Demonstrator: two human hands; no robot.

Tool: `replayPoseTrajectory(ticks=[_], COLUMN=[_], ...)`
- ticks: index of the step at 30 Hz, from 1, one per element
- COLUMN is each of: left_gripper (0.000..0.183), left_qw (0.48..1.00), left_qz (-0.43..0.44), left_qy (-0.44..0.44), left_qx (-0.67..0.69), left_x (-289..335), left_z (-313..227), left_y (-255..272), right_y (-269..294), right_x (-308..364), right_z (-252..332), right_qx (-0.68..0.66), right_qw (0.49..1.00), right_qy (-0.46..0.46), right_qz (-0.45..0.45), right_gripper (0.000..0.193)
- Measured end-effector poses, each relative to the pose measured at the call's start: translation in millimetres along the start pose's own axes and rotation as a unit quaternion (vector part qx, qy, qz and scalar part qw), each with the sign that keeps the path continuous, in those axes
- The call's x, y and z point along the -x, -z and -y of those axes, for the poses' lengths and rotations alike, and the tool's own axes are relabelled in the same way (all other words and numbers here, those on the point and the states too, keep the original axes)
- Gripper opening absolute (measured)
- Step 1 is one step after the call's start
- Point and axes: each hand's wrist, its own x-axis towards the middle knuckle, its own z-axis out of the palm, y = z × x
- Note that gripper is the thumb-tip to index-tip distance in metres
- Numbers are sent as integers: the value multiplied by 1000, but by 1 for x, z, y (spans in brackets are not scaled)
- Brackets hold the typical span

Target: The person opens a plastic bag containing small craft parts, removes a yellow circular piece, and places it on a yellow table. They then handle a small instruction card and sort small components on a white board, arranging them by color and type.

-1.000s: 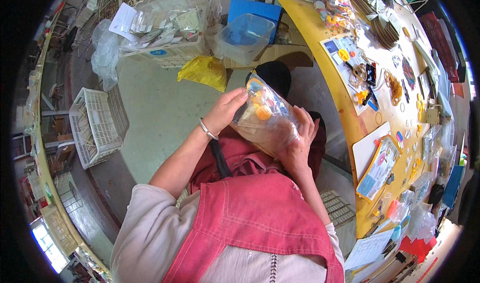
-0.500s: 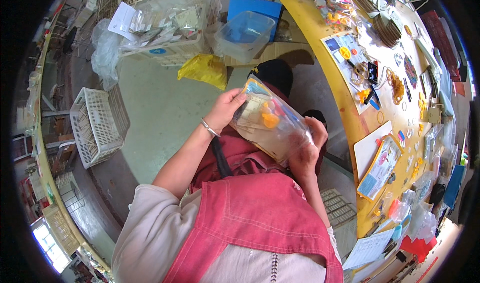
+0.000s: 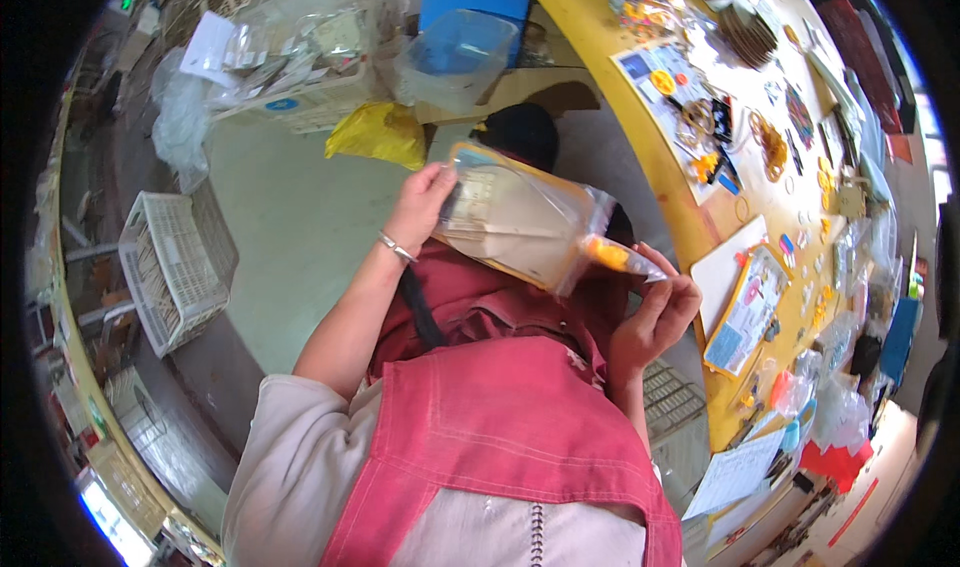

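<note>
Over my lap, my left hand (image 3: 418, 209) grips the left end of a large clear zip bag (image 3: 522, 219). Inside that bag lie a tan card with an orange border and a pale piece near my fingers. At its right end, by the zip edge, is a small clear packet (image 3: 610, 255) with orange and yellow parts in it. My right hand (image 3: 658, 315) pinches the outer tip of this packet between thumb and fingers. The packet overlaps the bag's right end; I cannot tell whether part of it is inside.
A yellow table (image 3: 650, 147) curves along the right, strewn with small parts, rubber bands and printed cards. At the back stand a white crate (image 3: 300, 117) full of bagged pieces and a clear tub (image 3: 455, 62). A yellow sack (image 3: 378, 135) and a white basket (image 3: 170, 262) rest on the floor.
My right hand has left the large bag's end and moved right and down, drawing the small packet of orange parts toward the right edge. The large bag lies flatter, still in my left hand.
</note>
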Motion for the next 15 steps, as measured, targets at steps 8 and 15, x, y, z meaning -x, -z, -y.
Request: replayPoseTrajectory(ticks=[8, 15], left_gripper=[24, 32], left_qw=[993, 934], left_qz=[-1, -103], left_qy=[-23, -196], left_qx=[-111, -279], left_x=[-2, -4], left_z=[0, -18], left_y=[6, 0], right_y=[8, -6], right_x=[-20, -17], right_z=[14, 18], right_qx=[-297, -336], right_qw=[921, 904], right_qy=[-249, -265], right_qz=[-31, 5], right_gripper=[14, 12])
